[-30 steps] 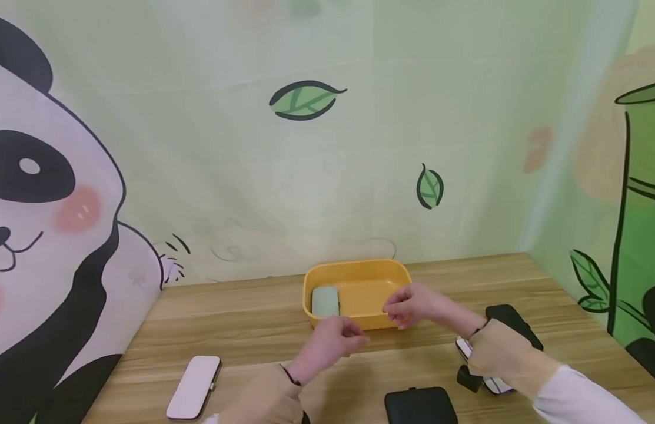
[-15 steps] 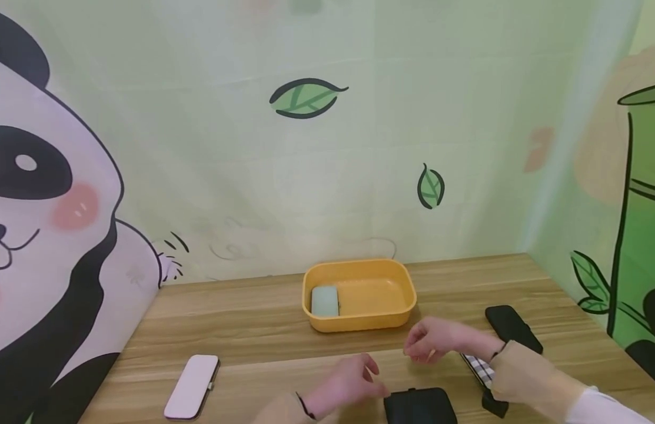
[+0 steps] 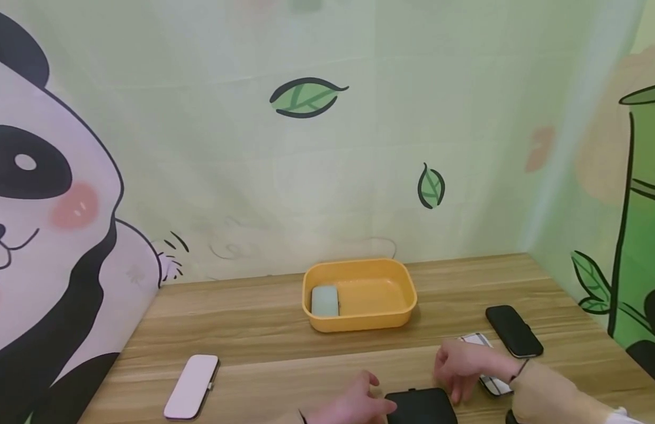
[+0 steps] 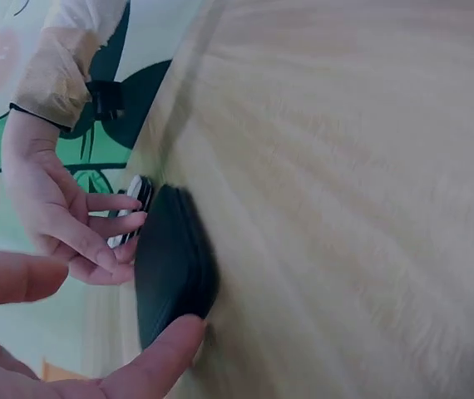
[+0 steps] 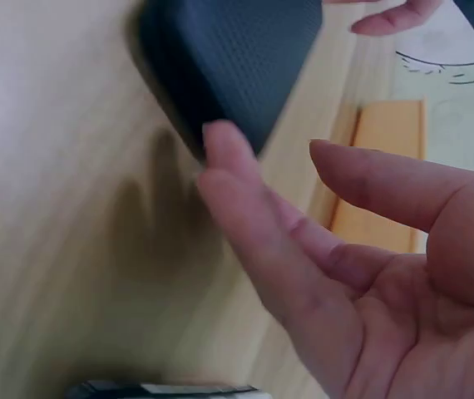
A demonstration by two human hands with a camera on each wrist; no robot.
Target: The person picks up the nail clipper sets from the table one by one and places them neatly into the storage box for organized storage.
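Note:
A black case [image 3: 421,407] lies at the front of the table in the head view. At its left edge is my left hand [image 3: 356,401], thumb and fingers parted; in the left wrist view a fingertip touches the case [image 4: 170,266]. My right hand [image 3: 462,366] is by the case's right side, fingers pointing down and relaxed. In the right wrist view my right hand [image 5: 328,274] has its fingertips at the corner of the case [image 5: 237,66], thumb held away. Neither hand is curled round it.
A yellow tray [image 3: 361,323] holding a pale green case [image 3: 325,301] stands at the back. A white case [image 3: 192,387] lies at left. On the right are a black case [image 3: 514,331] and a checked case [image 3: 496,386], partly hidden by my right hand.
Both hands have come back from the yellow tray towards the front black case, the right one also moving rightwards. The tray and the cases on the table have not moved.

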